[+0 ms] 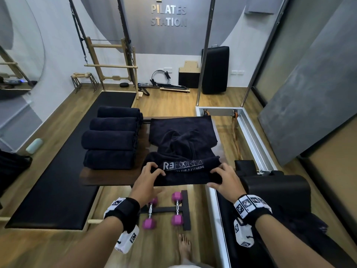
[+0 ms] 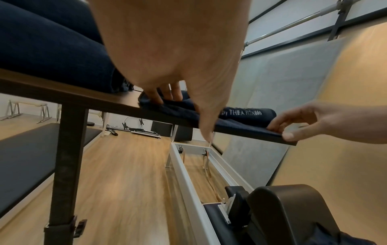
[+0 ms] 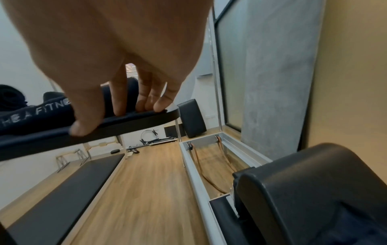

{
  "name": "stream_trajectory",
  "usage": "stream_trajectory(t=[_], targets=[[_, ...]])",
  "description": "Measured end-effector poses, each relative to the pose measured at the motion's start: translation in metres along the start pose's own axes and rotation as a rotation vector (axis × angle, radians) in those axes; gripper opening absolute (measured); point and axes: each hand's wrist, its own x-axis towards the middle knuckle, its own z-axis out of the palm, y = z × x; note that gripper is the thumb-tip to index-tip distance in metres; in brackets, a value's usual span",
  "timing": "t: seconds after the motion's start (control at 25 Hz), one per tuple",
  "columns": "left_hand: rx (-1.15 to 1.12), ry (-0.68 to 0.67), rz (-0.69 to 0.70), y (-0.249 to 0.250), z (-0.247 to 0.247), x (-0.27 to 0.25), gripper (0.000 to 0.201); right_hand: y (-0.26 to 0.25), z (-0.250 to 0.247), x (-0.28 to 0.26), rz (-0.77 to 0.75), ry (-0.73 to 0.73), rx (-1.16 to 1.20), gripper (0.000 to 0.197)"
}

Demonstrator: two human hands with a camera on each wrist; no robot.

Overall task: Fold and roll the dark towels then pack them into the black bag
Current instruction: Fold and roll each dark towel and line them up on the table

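Observation:
A dark navy towel (image 1: 183, 142) with white lettering lies lengthwise on a small brown table (image 1: 100, 176). Its near end is turned over into a short roll. My left hand (image 1: 152, 172) grips the roll's left end and my right hand (image 1: 218, 176) grips its right end, fingers curled over the top. In the left wrist view my fingers (image 2: 165, 97) press into the towel (image 2: 240, 116). The right wrist view shows my thumb and fingers (image 3: 134, 107) pinching the towel (image 3: 37, 114) at the table edge. Several rolled towels (image 1: 110, 140) sit side by side on the table's left half. A black bag (image 1: 13, 167) shows at the far left edge.
Pink dumbbells (image 1: 176, 209) rest on a floor rack under the table's near edge, by my bare foot (image 1: 184, 246). A long black padded mat (image 1: 58, 180) lies left. A metal reformer frame (image 1: 251, 132) with a black box (image 1: 274, 188) runs along the right.

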Motion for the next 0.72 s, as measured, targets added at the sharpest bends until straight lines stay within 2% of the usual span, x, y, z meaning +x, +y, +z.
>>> stream_trajectory(t=[0.08, 0.16, 0.28, 0.4, 0.56, 0.64, 0.72], targets=[[-0.048, 0.070, -0.001, -0.001, -0.003, -0.001, 0.024, 0.004, 0.000, -0.008, -0.045, -0.007, -0.062, 0.043], [-0.081, 0.126, 0.008, -0.001, -0.007, 0.000, 0.013, 0.007, -0.001, -0.011, -0.056, 0.046, -0.094, 0.033], [-0.134, 0.229, 0.052, 0.004, -0.017, 0.007, 0.013, 0.012, -0.009, -0.007, -0.083, 0.130, -0.039, 0.018], [-0.223, 0.352, 0.105, 0.014, -0.031, 0.023, 0.018, 0.016, -0.026, 0.007, -0.080, 0.205, 0.139, 0.023], [-0.393, 0.559, 0.060, 0.033, -0.056, 0.067, 0.012, 0.015, -0.067, 0.055, 0.007, 0.312, 0.393, 0.034], [-0.423, 0.655, 0.028, 0.042, -0.067, 0.097, 0.007, 0.012, -0.088, 0.090, 0.035, 0.376, 0.473, 0.032], [-0.429, 0.720, -0.067, 0.047, -0.074, 0.128, 0.008, 0.010, -0.105, 0.125, 0.059, 0.405, 0.538, 0.029]])
